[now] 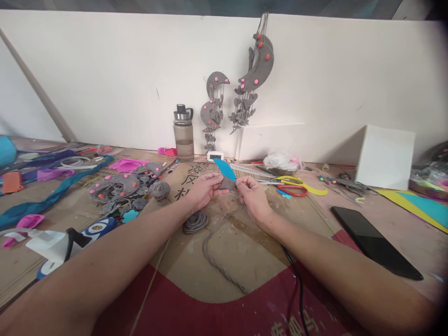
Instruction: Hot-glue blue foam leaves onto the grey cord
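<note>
Nearest is a flat sheet of brown cardboard printed dark red (185, 263), with a thin black rubbery cable (297, 275) crossing its right part and a loose grey twisted yarn cord (219, 266) over its middle. Beyond that cord's upper end sits a neat grey coil of wound yarn (193, 225).

Past the coil, both hands are raised above the cardboard. The left hand (207, 189) pinches a dark grey, felt-like flat piece (229, 184) between thumb and fingers; the right hand (252, 195) pinches the lower end of a bright blue, leaf-shaped flat piece (224, 169), which overlaps the grey one (whether anything joins the two layers, I can't tell). To do this well, I'd keep the layers flat, pinch close to the shared edge and leave the slim blue tip unbent.

There is good room toward the body; the coil is the thing to clear on the left. Ahead, room tightens: yellow-handled metal scissors (289, 180) and red-handled metal scissors (294, 190) lie just beyond the right hand, so shift that way with care. Farther back, a tall smoky plastic water bottle (184, 140) stands before a white upright board (140, 60).
</note>
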Demonstrator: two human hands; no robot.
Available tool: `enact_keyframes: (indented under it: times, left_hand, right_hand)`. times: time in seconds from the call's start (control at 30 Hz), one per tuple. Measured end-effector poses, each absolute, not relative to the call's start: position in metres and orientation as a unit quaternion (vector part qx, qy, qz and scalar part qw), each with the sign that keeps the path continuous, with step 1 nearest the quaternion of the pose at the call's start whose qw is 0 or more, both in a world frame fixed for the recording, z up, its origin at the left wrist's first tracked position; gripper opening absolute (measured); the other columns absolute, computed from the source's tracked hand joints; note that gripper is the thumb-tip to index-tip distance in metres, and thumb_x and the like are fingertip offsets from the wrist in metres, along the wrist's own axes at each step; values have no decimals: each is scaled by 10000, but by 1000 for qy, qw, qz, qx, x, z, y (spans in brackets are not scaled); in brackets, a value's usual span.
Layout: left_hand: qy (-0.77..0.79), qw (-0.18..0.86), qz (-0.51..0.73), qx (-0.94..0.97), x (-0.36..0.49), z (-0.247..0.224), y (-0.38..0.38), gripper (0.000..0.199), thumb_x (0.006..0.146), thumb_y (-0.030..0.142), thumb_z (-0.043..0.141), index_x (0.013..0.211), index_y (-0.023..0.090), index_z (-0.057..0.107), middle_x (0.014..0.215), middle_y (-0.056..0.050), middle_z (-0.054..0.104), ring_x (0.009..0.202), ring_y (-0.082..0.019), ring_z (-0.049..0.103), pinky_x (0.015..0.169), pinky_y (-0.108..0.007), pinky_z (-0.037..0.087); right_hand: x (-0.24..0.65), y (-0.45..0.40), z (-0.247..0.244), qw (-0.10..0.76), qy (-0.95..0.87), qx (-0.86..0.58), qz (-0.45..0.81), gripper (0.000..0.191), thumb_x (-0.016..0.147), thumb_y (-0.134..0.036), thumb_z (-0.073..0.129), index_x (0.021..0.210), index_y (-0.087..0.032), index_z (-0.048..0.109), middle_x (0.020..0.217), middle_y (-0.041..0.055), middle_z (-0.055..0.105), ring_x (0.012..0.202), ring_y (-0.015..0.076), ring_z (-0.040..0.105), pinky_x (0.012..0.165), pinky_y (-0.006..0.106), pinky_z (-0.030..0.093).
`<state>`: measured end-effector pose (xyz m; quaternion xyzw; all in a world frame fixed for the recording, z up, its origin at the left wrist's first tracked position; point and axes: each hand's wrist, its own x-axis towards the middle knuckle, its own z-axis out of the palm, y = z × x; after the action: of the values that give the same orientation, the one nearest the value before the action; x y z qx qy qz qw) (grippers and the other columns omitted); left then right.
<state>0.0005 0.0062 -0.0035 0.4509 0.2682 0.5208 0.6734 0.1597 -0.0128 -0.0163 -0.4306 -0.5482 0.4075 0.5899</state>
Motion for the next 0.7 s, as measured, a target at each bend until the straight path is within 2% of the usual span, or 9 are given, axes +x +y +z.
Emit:
enact_keyframes:
  times: [0.13,0.3,0.7]
  left_hand:
    - [265,672,519,457,0,-2,5,75,781,188,666,776,116,645,785,-55,695,705,-117,655,771,-324,577]
    - [265,672,517,459,-1,-2,5,86,782,199,666,783,114,651,809,-65,706,708,-118,656,774,-323,574]
    - [263,671,516,462,-1,-4,7,75,786,190,655,796,117,647,819,-70,698,720,-134,656,642,-280,588]
  right_hand:
    - [157,-17,-11,597,-507,-410,469,263,665,-420,668,746,-199,550,519,-95,366,415,58,272,399,223,204]
    - [155,-19,-8,599,-495,-400,486,265,644,-405,683,745,-196,557,496,-101,360,400,51,266,392,220,198]
    - [155,-18,-11,599,-496,-402,483,287,648,-422,689,768,-196,560,505,-104,360,396,49,271,386,218,191]
